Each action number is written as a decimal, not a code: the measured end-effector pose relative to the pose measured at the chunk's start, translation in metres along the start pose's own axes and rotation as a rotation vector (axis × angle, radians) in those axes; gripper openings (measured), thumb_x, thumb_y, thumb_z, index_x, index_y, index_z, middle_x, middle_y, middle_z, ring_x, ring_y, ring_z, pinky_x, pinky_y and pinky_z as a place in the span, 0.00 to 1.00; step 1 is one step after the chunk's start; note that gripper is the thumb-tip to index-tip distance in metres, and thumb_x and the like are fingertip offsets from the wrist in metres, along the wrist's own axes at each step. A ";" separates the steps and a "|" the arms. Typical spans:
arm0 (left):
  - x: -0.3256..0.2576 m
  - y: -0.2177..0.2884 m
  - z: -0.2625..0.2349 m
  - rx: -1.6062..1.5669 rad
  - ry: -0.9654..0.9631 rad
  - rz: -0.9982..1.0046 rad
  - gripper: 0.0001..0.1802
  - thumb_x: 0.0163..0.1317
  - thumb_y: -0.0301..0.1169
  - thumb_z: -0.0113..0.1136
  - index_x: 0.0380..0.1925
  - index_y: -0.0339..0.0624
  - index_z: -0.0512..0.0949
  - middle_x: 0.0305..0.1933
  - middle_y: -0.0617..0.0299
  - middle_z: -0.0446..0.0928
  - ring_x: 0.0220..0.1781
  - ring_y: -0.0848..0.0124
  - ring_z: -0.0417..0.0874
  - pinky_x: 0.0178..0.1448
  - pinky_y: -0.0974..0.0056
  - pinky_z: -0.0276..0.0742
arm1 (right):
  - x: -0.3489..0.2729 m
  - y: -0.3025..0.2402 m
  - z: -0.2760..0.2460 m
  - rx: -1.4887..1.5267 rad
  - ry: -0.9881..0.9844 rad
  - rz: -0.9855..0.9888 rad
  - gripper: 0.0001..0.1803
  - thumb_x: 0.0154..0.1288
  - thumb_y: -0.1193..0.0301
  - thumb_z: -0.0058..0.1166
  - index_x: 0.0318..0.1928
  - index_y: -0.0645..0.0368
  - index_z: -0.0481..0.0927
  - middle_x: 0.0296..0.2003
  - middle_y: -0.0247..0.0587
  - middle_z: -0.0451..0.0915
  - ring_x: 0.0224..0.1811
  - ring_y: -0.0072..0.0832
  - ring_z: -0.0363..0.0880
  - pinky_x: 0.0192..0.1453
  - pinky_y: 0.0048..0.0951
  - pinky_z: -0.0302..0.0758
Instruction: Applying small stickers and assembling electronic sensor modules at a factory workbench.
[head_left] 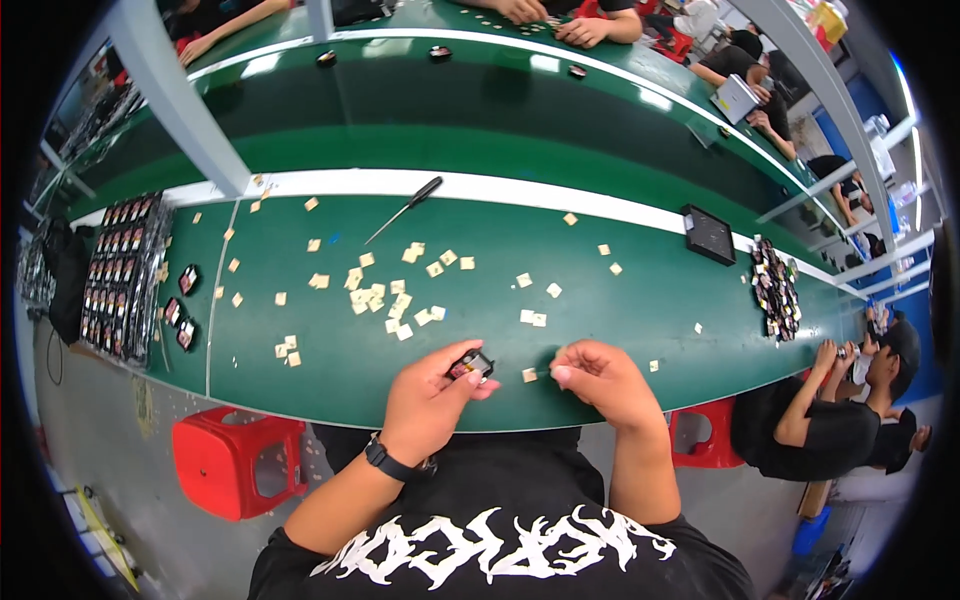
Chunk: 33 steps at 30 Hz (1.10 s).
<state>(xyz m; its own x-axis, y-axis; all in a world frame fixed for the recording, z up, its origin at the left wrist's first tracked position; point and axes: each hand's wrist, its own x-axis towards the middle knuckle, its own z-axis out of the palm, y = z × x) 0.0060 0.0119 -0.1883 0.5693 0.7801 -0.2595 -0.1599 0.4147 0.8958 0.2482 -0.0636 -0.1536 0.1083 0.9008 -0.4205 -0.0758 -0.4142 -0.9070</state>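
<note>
My left hand [422, 402], with a black watch at its wrist, is closed around a small black plastic part [474, 367] with a reddish, metallic-looking inside. To its right, over the near edge of the green table, my right hand [608, 382] has thumb and forefinger pinched together. A faint, see-through sliver shows at those fingertips; I cannot make out what it is. Between the hands lies a small cream square piece [529, 376]. Many more cream squares [376, 292] are scattered farther up the table [470, 220], with a black-handled screwdriver [408, 207] beyond them.
Trays of black parts [122, 275] stand at the left, a few loose black parts [186, 333] beside them. A black bin [709, 235] and a heap of black parts [775, 290] sit at the right. A conveyor [450, 110] runs beyond; co-workers sit across and rightward.
</note>
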 end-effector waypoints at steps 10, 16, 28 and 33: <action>0.001 -0.007 0.003 0.060 0.153 0.023 0.21 0.69 0.15 0.55 0.62 0.26 0.74 0.46 0.48 0.81 0.43 0.62 0.89 0.49 0.64 0.89 | -0.061 0.048 -0.190 -0.246 0.958 -0.154 0.13 0.69 0.65 0.65 0.41 0.64 0.83 0.27 0.28 0.79 0.28 0.17 0.73 0.34 0.23 0.72; 0.007 0.003 0.011 0.078 0.169 0.006 0.15 0.73 0.22 0.54 0.58 0.29 0.76 0.43 0.50 0.82 0.38 0.66 0.89 0.42 0.68 0.87 | -0.076 0.077 -0.331 -0.950 1.652 -0.039 0.26 0.63 0.59 0.66 0.54 0.65 0.80 0.47 0.60 0.81 0.53 0.55 0.81 0.57 0.46 0.77; 0.000 -0.010 0.003 0.146 0.078 0.026 0.10 0.75 0.25 0.55 0.53 0.37 0.77 0.38 0.61 0.81 0.32 0.78 0.81 0.34 0.73 0.76 | -0.097 0.115 -0.528 -0.869 1.241 -0.046 0.38 0.66 0.43 0.60 0.56 0.70 0.83 0.55 0.58 0.84 0.57 0.48 0.82 0.63 0.42 0.73; -0.019 0.011 -0.008 0.219 0.188 0.183 0.09 0.75 0.25 0.53 0.51 0.37 0.78 0.36 0.63 0.79 0.37 0.77 0.81 0.43 0.70 0.76 | -0.065 0.119 -0.505 -0.840 1.140 -0.078 0.37 0.66 0.43 0.59 0.55 0.69 0.84 0.53 0.57 0.85 0.56 0.48 0.83 0.62 0.43 0.74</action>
<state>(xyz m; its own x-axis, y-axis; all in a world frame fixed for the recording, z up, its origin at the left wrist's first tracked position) -0.0130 0.0058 -0.1768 0.3850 0.9137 -0.1305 -0.0572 0.1648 0.9847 0.7329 -0.2371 -0.2458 0.8437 0.4948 0.2084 0.5264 -0.6859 -0.5025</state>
